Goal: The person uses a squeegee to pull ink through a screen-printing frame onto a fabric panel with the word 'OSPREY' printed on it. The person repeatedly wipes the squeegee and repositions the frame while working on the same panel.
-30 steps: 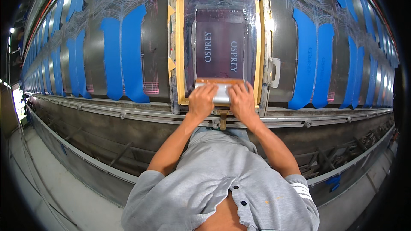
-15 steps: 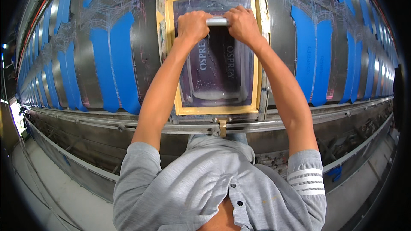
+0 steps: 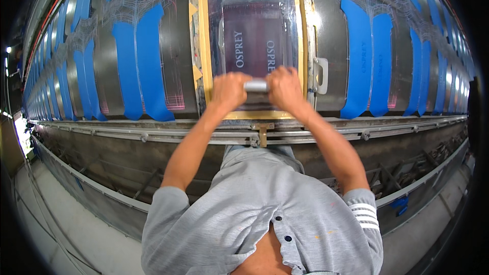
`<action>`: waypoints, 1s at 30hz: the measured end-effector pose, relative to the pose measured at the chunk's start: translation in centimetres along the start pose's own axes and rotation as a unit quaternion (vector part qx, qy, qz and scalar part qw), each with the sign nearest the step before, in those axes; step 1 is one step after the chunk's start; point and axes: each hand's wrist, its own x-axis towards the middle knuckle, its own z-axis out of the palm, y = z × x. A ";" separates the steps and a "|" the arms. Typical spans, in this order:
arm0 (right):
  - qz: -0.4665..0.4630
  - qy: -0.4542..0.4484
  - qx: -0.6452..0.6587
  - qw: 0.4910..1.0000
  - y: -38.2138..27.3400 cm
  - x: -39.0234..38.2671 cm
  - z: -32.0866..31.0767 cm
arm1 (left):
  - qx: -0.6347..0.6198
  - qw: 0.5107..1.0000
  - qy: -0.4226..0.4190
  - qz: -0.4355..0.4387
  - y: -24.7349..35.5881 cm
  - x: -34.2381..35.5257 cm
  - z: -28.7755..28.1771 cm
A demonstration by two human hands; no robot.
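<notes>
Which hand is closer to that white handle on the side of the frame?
Right. The right hand is left of the white handle, not touching it; the left hand is farther left.

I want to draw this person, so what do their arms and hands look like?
The left hand and right hand wear no gloves, and both forearms are bare, with no watch or cables showing. The left sleeve and right sleeve are short and grey; white stripes run across the right one.
</notes>
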 end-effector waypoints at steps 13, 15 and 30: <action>-0.037 0.102 -0.025 0.994 5.4 10.3 -0.5 | 0.024 0.975 0.206 0.081 -3.6 10.6 -0.7; -0.048 0.104 -0.013 0.993 2.9 4.7 1.1 | 0.016 0.975 0.206 0.084 -2.3 4.7 1.9; 0.345 0.264 0.080 0.897 10.4 -3.8 1.2 | 0.010 0.980 0.177 0.095 1.2 -8.8 6.3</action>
